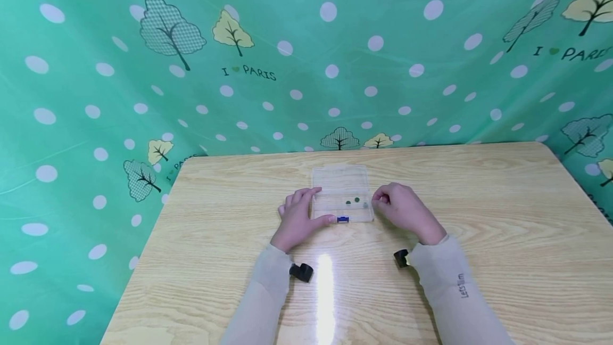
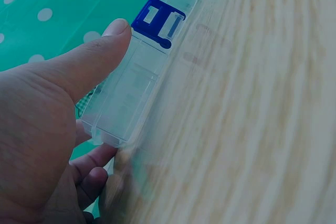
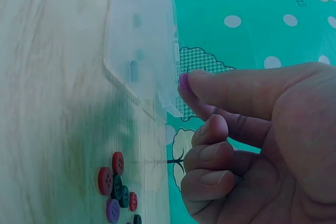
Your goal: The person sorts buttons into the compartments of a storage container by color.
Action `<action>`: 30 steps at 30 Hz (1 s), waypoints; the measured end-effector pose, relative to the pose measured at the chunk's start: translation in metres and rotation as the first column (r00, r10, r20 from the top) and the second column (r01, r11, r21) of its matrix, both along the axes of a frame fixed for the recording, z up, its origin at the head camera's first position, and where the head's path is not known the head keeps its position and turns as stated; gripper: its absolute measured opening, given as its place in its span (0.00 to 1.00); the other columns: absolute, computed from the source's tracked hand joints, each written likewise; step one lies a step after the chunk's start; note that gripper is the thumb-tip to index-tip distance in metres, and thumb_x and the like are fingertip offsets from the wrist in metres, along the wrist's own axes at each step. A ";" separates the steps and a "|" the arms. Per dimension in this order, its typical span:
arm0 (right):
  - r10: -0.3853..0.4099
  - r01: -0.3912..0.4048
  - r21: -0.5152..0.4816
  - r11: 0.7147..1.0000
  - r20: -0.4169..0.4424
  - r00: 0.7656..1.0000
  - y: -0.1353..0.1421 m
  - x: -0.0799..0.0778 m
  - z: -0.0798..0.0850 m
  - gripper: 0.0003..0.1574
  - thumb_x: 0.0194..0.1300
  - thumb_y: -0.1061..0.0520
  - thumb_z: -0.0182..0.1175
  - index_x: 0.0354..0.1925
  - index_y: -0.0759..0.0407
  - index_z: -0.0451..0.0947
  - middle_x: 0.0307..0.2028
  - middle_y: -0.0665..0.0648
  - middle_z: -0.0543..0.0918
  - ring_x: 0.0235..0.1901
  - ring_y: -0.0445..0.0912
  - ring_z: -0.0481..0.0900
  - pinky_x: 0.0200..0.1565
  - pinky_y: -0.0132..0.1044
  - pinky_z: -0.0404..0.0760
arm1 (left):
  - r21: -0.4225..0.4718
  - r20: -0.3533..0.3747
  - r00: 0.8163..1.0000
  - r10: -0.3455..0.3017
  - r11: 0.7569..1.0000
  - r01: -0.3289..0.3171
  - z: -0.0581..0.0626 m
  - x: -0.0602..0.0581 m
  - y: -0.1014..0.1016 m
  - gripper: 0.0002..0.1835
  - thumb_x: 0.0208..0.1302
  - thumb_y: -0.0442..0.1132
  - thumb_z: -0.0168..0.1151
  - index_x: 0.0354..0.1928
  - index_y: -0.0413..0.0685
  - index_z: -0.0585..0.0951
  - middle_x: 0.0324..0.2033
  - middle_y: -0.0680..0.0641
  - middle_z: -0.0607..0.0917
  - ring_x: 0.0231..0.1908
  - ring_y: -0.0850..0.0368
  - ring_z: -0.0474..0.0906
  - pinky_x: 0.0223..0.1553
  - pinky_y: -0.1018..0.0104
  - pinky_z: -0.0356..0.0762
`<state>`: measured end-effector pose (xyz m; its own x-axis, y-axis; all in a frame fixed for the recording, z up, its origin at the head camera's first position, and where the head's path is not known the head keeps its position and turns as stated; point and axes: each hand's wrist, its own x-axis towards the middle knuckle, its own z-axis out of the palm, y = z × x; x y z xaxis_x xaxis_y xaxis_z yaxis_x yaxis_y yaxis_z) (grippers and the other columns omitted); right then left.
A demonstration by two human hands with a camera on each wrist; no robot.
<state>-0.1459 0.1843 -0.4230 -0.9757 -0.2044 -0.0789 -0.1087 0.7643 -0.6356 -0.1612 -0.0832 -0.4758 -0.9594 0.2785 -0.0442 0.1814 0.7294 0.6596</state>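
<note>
A clear plastic box with a blue latch at its front stands on the table. My left hand holds its left end, the thumb along the front beside the latch and the fingers at the side. Between thumb and forefinger my right hand pinches a small purple button, just off the box's right side. Inside the box lie a few dark green buttons. Loose red buttons, green buttons and a purple button lie on the table near the right hand; it hides them in the head view.
The light wooden table reaches back to a green dotted cloth hanging behind it. A dark wrist camera sits at the left sleeve and another wrist camera at the right. A bright light streak reflects off the table's front.
</note>
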 end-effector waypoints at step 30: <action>0.018 -0.019 0.033 0.999 0.021 1.000 -0.012 0.000 -0.002 0.07 0.70 0.60 0.61 0.37 0.62 0.83 0.28 0.55 0.74 0.28 0.48 0.69 0.32 0.40 0.69 | 0.012 -0.009 1.000 -0.004 1.000 0.004 -0.001 0.000 0.000 0.51 0.51 0.71 0.69 0.75 0.60 0.65 0.70 0.47 0.66 0.65 0.46 0.59 0.54 0.49 0.52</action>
